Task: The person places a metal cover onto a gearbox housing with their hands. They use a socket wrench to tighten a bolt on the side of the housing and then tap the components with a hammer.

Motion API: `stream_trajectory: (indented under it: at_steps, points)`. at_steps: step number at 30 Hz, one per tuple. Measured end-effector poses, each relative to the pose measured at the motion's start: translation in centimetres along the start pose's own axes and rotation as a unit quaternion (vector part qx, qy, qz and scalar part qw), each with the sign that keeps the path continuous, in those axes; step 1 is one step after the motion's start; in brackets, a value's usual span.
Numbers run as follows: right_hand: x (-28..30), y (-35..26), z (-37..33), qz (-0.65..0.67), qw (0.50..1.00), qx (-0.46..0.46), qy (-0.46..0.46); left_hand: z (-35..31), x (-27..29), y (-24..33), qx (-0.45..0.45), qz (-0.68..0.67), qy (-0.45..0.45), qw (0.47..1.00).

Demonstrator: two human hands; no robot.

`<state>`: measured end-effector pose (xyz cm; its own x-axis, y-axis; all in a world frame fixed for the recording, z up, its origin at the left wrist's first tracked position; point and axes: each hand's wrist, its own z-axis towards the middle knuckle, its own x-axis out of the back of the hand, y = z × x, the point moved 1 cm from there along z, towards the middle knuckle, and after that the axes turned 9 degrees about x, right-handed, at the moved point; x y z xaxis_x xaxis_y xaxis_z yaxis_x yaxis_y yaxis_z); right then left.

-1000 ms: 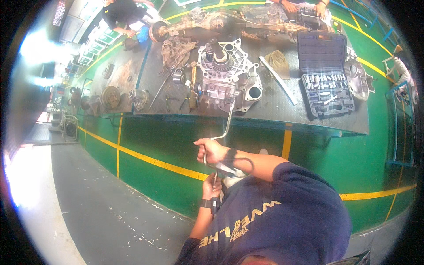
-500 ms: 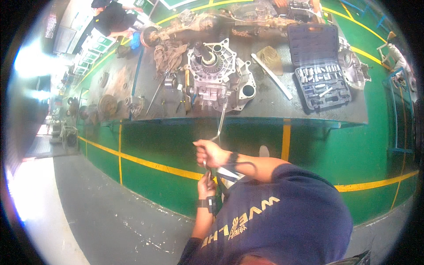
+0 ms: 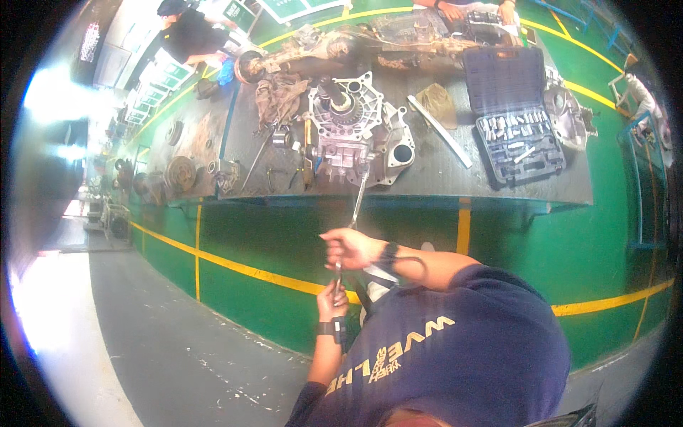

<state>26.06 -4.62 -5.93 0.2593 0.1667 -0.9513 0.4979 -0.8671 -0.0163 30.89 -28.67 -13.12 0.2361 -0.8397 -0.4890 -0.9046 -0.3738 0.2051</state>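
Note:
A metal gearbox housing [image 3: 345,117] with an upright shaft stands at the bench's near edge. From its lower front a shiny long-handled wrench [image 3: 361,197] reaches out over the edge towards me. My right hand [image 3: 348,248] is closed round the tool beyond the bench edge. Just below, my left hand [image 3: 332,302] closes round the lower metal part that shows between both hands. Whether this is one long tool or two joined pieces is hard to tell. A hammer [image 3: 308,142] and pliers [image 3: 295,178] lie left of the housing.
An open socket set case [image 3: 518,142] lies right on the dark workbench [image 3: 434,181], beside a pale metal bar [image 3: 439,132]. A brown rag [image 3: 279,99] and an axle assembly [image 3: 320,53] lie behind. One person [image 3: 188,35] stands far left; another person's hands [image 3: 449,10] show at the far side.
The whole view has shifted slightly, so the bench things appear a little further right and lower. My right hand appears slightly right and lower too; both hands keep their grip.

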Motion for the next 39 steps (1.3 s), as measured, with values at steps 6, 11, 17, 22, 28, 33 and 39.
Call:
stream_trajectory:
  at_steps: [6,11,17,22,28,33,39]
  points:
    - [11.0,-0.1,0.1,-0.073,0.963,0.102,0.238,-0.2,-2.2,-2.3,0.032,-0.009,-0.002,0.999]
    - [2.8,1.1,8.3,-0.003,0.987,0.061,0.147,0.8,0.2,-2.8,0.053,-0.056,-0.016,0.997]
    - [9.9,-1.7,-4.2,0.028,0.998,0.031,0.036,-0.5,-2.7,-0.2,-0.028,0.052,0.022,0.998]
    - [10.6,0.2,6.8,-0.051,0.977,0.085,0.19,1.3,-2.3,-4.5,0.022,0.019,-0.004,1.0]
    - [2.3,-1.2,-1.4,-0.023,1.0,-0.002,-0.02,0.8,0.4,-0.6,-0.048,0.021,0.021,0.998]
    - [12.5,-2.0,-1.1,-0.102,0.975,0.043,0.194,0.1,-2.6,-3.1,0.003,0.023,0.002,1.0]
    - [1.6,0.7,5.8,0.017,0.993,0.003,0.12,0.5,-1.3,-3.8,0.003,0.014,0.016,1.0]
